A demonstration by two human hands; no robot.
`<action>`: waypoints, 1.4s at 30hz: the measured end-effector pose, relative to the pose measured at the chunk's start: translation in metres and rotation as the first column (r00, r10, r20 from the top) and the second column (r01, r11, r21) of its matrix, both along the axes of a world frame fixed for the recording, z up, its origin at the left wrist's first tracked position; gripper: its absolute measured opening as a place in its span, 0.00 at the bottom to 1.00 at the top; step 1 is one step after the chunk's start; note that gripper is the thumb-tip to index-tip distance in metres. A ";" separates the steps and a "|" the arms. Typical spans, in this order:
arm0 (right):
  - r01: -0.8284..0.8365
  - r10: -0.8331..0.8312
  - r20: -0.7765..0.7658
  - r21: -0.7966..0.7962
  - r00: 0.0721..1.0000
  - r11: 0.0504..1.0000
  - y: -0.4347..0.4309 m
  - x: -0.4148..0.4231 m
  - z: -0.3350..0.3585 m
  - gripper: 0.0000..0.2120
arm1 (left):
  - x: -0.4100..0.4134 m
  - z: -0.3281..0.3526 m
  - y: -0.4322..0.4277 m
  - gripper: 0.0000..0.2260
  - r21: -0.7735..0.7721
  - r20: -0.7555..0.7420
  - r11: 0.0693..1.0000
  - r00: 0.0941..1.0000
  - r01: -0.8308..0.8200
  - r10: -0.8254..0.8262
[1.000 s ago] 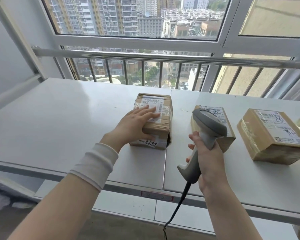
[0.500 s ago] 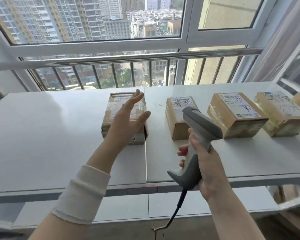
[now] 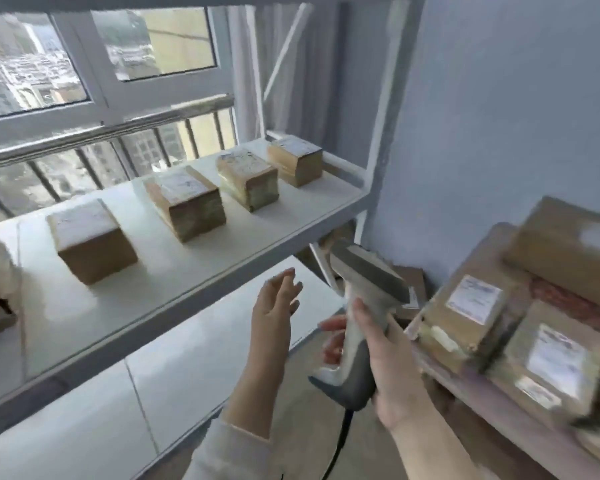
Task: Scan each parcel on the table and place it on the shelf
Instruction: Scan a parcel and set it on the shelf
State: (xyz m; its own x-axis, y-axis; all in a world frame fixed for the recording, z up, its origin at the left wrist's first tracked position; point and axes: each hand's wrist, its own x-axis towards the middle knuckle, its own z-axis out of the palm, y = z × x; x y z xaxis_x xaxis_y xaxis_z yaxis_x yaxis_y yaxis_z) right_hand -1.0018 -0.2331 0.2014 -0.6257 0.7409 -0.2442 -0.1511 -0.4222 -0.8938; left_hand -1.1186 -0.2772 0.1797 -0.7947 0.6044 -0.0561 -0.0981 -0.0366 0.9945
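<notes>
Between parcels: next scan pending, by judgement.
Left hand [image 3: 274, 308] open, empty, left of scanner [image 3: 368, 275]; right hand [image 3: 392, 368] grips scanner; next, probably aim at labelled parcel [image 3: 465, 311] right of scanner.

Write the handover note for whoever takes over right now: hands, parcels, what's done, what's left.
Left hand: open, holds nothing, raised in front of the table edge.
Right hand: grips the scanner, with its cable hanging down.
Table: four parcels stand in a row, neither hand on them.
Shelf at right: several labelled parcels already lie on it.
Left: scan and shelve the four. Whether any of them is already scanned cannot be told.
</notes>
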 end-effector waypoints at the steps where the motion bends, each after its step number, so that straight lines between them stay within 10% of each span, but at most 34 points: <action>1: 0.038 -0.038 -0.003 -0.009 0.999 0.999 0.011 0.030 -0.003 0.23 | 0.028 -0.005 0.016 0.07 -0.003 0.025 0.999 0.999 0.043 -0.043; 18: 0.636 -0.638 0.075 0.051 0.766 0.770 0.140 0.419 -0.026 0.12 | 0.403 -0.048 0.232 0.11 -0.201 0.091 0.713 0.737 0.672 -0.670; 32: 0.772 -0.715 0.377 -0.001 0.589 0.636 0.254 0.488 -0.115 0.07 | 0.429 -0.135 0.328 0.29 -0.555 0.038 0.611 0.751 0.564 -0.659; 42: 0.647 -0.598 0.550 0.132 0.582 0.751 0.259 0.463 -0.204 0.10 | 0.426 -0.166 0.328 0.24 -0.773 0.074 0.424 0.731 0.471 -0.678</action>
State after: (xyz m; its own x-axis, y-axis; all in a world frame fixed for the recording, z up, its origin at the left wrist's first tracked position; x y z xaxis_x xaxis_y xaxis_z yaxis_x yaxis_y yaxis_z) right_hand -0.5390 0.0261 -0.0028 0.2354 0.8625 -0.4480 0.0787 -0.4764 -0.8757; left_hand -0.6924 0.0504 0.0134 -0.3240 0.7616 -0.5612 0.4014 0.6478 0.6475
